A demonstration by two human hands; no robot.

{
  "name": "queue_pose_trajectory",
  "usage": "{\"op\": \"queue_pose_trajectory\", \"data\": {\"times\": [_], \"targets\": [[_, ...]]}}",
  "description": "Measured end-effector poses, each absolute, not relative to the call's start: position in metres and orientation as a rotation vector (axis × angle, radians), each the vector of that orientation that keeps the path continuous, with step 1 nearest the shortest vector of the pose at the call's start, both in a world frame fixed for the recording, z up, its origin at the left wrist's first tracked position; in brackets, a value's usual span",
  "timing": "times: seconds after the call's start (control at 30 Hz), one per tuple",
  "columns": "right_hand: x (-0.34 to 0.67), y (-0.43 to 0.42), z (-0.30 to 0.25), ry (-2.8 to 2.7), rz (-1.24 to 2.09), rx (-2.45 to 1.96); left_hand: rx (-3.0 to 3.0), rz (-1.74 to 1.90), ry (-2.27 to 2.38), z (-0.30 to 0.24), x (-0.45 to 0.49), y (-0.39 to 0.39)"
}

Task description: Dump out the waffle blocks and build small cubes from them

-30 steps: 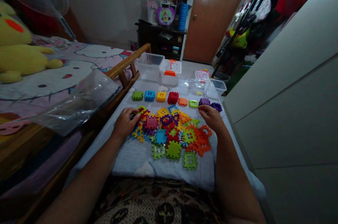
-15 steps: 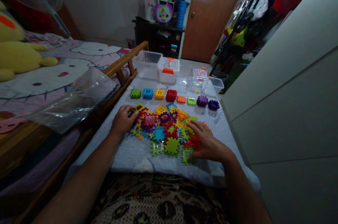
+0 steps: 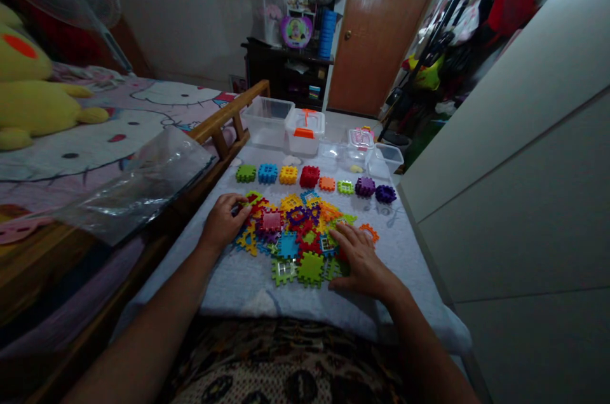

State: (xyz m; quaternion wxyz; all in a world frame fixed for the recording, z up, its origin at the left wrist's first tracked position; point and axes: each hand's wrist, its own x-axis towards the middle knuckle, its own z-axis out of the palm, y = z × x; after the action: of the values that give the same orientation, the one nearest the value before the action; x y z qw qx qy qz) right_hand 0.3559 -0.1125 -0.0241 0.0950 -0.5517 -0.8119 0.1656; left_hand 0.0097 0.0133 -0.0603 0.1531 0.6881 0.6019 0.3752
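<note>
A heap of flat, toothed plastic tiles [image 3: 298,232] in many colours lies on a pale grey cloth [image 3: 248,283] in front of me. My left hand [image 3: 223,223] rests at the heap's left edge, fingers curled against the tiles; what they grip is hidden. My right hand [image 3: 359,258] lies flat on the heap's right side, fingers stretched out over orange and green tiles. Behind the heap runs a row of built blocks, from a green one [image 3: 246,173] at the left through a red one [image 3: 309,176] to a purple one [image 3: 385,194] at the right.
Clear plastic boxes [image 3: 267,119], one with an orange latch [image 3: 305,129], stand behind the row. A wooden bed rail [image 3: 223,121], a clear plastic bag [image 3: 143,185] and a yellow plush toy [image 3: 33,93] are at the left. A pale cabinet wall [image 3: 515,156] runs along the right.
My right hand came back from the purple end of the row and dropped flat onto the heap's right side, then slid slightly left. My left hand stayed put.
</note>
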Motion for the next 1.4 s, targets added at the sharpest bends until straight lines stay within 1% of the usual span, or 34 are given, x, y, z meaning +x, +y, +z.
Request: {"op": "queue_pose_trajectory", "data": {"times": [0.17,0.3,0.5,0.83,1.1,1.23,1.4], "targets": [[0.348,-0.102,-0.026,-2.345,0.418,-1.568,1.983,1.056,1.713,-0.06,0.009,0.013],[0.36,-0.097,-0.024,-2.208,0.407,-1.504,2.001,1.057,1.724,-0.06,0.009,0.014],[0.372,-0.092,-0.017,-2.194,0.408,-1.555,2.007,1.025,1.727,-0.059,0.01,0.014],[0.351,-0.079,-0.005,-2.199,0.41,-1.566,2.004,1.058,1.717,-0.063,0.008,0.015],[0.32,-0.07,0.002,-2.093,0.414,-1.439,2.009,1.034,1.719,-0.063,0.008,0.016],[0.303,-0.074,0.002,-2.16,0.511,-1.339,2.008,1.033,1.725,-0.063,0.008,0.016],[0.343,-0.076,0.005,-1.974,0.523,-1.386,2.004,1.031,1.726,-0.062,0.009,0.015]]}}
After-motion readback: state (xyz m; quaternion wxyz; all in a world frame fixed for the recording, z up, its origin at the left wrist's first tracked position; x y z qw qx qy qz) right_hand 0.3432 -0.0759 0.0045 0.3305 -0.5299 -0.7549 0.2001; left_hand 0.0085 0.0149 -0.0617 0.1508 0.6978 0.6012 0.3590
